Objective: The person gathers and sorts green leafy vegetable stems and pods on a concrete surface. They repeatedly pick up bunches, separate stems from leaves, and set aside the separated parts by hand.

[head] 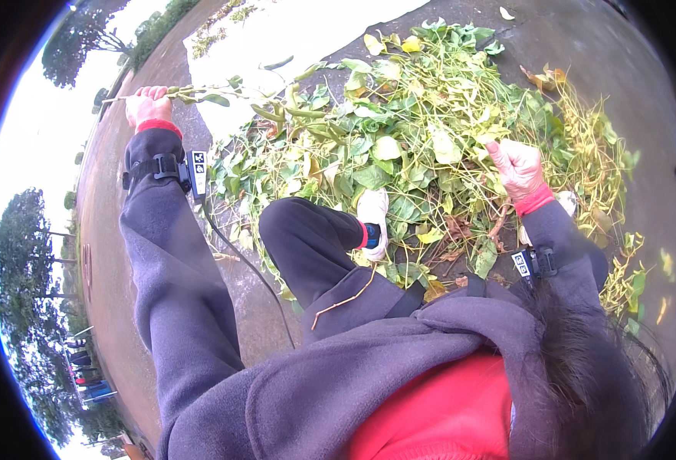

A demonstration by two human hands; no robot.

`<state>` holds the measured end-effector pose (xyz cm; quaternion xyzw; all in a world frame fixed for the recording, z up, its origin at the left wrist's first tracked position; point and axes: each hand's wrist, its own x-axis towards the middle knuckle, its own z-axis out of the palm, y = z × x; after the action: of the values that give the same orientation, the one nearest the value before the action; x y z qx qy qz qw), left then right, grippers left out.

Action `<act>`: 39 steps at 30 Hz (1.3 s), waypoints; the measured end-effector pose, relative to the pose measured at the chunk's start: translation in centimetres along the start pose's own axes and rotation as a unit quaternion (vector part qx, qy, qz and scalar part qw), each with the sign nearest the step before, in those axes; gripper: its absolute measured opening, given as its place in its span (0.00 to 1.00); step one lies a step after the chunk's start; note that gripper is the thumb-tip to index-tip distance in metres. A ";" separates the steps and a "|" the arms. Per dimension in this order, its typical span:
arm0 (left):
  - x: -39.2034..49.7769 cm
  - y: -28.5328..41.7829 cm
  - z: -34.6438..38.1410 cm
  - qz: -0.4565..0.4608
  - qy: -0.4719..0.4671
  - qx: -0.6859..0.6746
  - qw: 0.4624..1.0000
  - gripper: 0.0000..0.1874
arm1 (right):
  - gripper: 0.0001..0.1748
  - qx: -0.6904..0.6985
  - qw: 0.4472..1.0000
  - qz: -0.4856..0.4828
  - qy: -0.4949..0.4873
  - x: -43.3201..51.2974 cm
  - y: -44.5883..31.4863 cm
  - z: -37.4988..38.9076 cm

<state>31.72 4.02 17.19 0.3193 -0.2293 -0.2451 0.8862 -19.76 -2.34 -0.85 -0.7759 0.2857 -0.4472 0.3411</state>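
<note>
My left hand (149, 106), off to the left, is closed around the bare end of a bean stalk (191, 93). Green pods (300, 113) and a few leaves spread from the stalk toward the right, over a heap of pulled bean plants (407, 126). My right hand (519, 167) is above the heap's right side with its fingers curled in. Yellowish foliage lies behind its thumb, and whether the fingers pinch any of it cannot be made out.
A white sheet (292, 29) covers the ground beyond the heap, with loose plant bits (208, 34) on it. My white shoe (373, 221) is among the leaves. A thin dry stem (344, 300) rests on my dark clothing. A black cable (246, 261) hangs from the left wrist device (198, 172).
</note>
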 end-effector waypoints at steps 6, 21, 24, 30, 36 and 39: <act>0.3 2.0 0.7 0.029 0.024 0.064 0.997 0.07 | 0.25 -0.242 0.969 0.003 -0.043 0.7 4.5 2.1; -3.3 -3.1 5.3 0.025 0.090 -0.011 0.996 0.11 | 0.24 0.449 0.772 0.308 -0.329 -0.1 3.4 5.7; -4.4 -2.6 4.1 0.022 0.113 0.002 0.993 0.07 | 0.12 0.302 0.866 0.330 -0.224 0.3 4.0 4.8; -5.4 0.2 -0.5 -0.012 -0.013 0.231 0.973 0.07 | 0.06 0.284 0.886 0.363 -0.050 1.7 6.5 2.6; -6.3 2.7 -3.0 -0.015 -0.042 0.392 0.919 0.09 | 0.07 0.287 0.884 0.367 -0.036 1.8 8.2 3.2; -6.7 4.0 -4.5 0.040 -0.064 0.463 0.883 0.10 | 0.07 0.238 0.896 0.369 -0.068 1.9 8.6 4.0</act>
<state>30.21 12.72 15.12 0.6673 -0.3856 -0.0949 0.6300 -16.61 -7.86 -8.14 -0.5387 0.4125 -0.2903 0.6749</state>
